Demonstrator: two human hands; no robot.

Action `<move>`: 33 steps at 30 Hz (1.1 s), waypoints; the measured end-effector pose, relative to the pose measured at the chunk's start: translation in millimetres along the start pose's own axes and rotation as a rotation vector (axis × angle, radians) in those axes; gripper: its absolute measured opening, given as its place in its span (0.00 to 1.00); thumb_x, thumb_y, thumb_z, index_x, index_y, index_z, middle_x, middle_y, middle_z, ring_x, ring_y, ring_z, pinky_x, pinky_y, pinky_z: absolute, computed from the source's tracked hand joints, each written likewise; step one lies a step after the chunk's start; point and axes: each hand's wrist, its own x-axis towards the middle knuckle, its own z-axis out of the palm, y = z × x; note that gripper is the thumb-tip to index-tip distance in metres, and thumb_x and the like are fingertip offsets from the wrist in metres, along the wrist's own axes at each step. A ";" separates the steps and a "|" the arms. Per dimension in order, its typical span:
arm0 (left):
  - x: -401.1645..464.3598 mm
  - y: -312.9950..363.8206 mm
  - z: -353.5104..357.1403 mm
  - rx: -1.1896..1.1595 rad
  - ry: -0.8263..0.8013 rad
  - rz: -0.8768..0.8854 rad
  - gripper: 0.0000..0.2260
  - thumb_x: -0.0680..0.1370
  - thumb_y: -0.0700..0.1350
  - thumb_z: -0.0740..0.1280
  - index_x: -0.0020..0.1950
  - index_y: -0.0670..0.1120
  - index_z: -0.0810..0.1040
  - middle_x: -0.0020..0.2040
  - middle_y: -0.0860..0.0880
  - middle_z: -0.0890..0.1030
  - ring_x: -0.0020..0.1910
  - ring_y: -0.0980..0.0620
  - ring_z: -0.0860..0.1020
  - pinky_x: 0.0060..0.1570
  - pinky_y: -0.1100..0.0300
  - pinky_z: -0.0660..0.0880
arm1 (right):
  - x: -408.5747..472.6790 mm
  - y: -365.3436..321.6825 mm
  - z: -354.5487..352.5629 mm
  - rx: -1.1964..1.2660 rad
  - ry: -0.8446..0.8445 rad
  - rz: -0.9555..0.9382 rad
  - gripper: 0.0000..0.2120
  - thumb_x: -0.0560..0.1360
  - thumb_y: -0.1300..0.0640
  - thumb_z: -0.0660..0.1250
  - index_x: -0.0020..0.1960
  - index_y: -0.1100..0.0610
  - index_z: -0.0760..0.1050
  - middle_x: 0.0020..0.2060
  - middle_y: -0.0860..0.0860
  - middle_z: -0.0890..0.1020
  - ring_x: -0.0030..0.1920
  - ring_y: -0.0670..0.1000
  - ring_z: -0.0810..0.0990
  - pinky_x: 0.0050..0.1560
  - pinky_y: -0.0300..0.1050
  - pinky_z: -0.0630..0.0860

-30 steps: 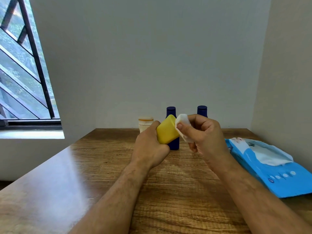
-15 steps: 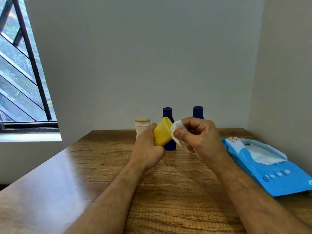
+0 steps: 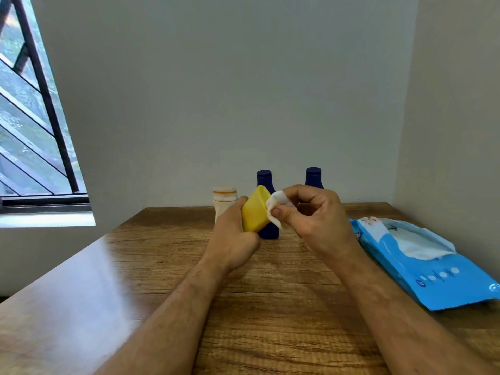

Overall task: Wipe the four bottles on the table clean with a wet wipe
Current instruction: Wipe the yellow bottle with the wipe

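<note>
My left hand (image 3: 234,239) keeps its grip curled round the yellow bottle (image 3: 255,209), lifted clear of the table (image 3: 270,307) and tilted. My right hand (image 3: 311,215) pinches the wet wipe (image 3: 278,205) against the bottle's right edge; over the last second it has slid a little lower along that face and the thumb has come round. So I judge this bottle is mid-wipe. The cream bottle (image 3: 224,197) and two blue bottles (image 3: 264,180) (image 3: 313,177) stand behind, waiting. The wipe pack (image 3: 433,269) lies open to the right.
</note>
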 end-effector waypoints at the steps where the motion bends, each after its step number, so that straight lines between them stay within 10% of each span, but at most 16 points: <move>1: -0.8 0.9 0.1 -0.002 -0.005 0.001 0.23 0.64 0.33 0.68 0.55 0.50 0.73 0.44 0.43 0.77 0.41 0.46 0.76 0.41 0.45 0.78 | -0.4 -0.6 -0.3 0.012 -0.007 -0.002 0.09 0.71 0.58 0.75 0.43 0.44 0.81 0.39 0.44 0.84 0.41 0.49 0.83 0.39 0.41 0.81; 21: -1.9 3.6 -0.6 -0.066 -0.040 0.012 0.24 0.62 0.33 0.67 0.55 0.49 0.73 0.42 0.44 0.75 0.38 0.49 0.73 0.37 0.49 0.72 | 0.9 -3.8 -0.5 0.372 -0.044 0.151 0.07 0.66 0.56 0.77 0.42 0.55 0.82 0.29 0.48 0.78 0.27 0.48 0.73 0.24 0.39 0.68; 33: 2.8 -7.9 -4.8 0.042 0.012 0.027 0.18 0.66 0.34 0.68 0.52 0.49 0.73 0.40 0.47 0.75 0.37 0.50 0.73 0.33 0.55 0.70 | 0.2 1.7 -0.2 -0.026 -0.001 0.095 0.07 0.69 0.56 0.76 0.45 0.45 0.83 0.40 0.45 0.85 0.41 0.47 0.83 0.39 0.36 0.79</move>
